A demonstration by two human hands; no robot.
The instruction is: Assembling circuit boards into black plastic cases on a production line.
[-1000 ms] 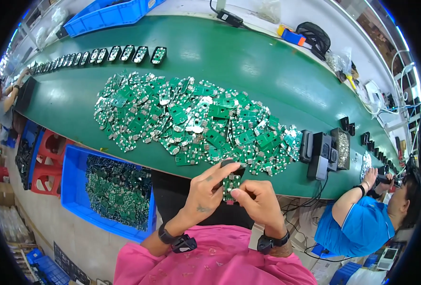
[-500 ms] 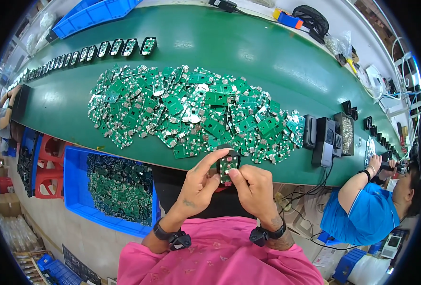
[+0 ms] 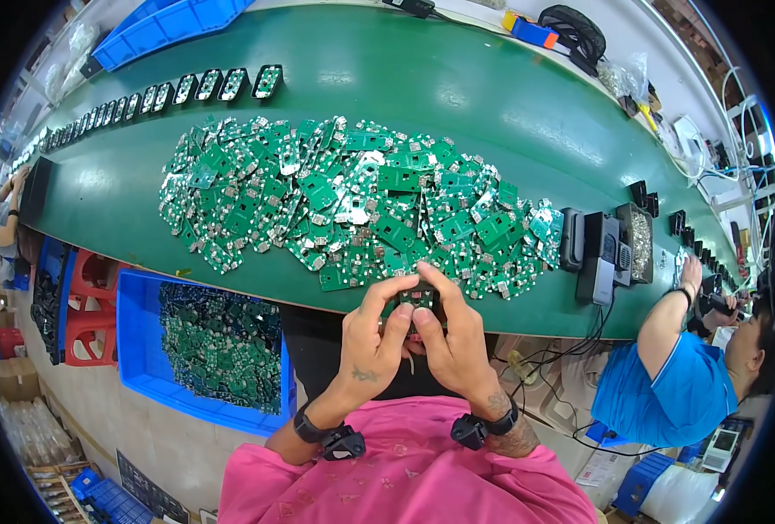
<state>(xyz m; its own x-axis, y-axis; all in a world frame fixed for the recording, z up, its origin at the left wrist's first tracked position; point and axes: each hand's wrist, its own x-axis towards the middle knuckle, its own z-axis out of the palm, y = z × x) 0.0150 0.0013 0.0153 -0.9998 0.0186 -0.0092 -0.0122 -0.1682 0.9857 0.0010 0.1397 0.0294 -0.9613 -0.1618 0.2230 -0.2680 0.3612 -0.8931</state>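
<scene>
At the near table edge, my left hand [image 3: 372,341] and my right hand [image 3: 454,339] hold a small black plastic housing with a green circuit board [image 3: 417,298] in it. Both thumbs press on the board's face while the index fingers curl round the housing's far end. Much of the housing is hidden behind the fingers. Just beyond my hands spreads a big heap of loose green circuit boards [image 3: 318,194] with silvery parts. A long row of black housings fitted with boards [image 3: 268,81] runs along the far left of the table.
A blue bin [image 3: 142,345] of boards stands below the table at left; a blue tray [image 3: 169,37] sits at the far left. Black devices [image 3: 595,262] and a container of small metal parts [image 3: 639,240] lie right. Co-workers sit at right [image 3: 667,389] and far left [image 3: 1,223].
My right hand has shifted its index finger to the housing's far end, and both thumbs now sit together on the board. The right co-worker's arm has reached farther forward.
</scene>
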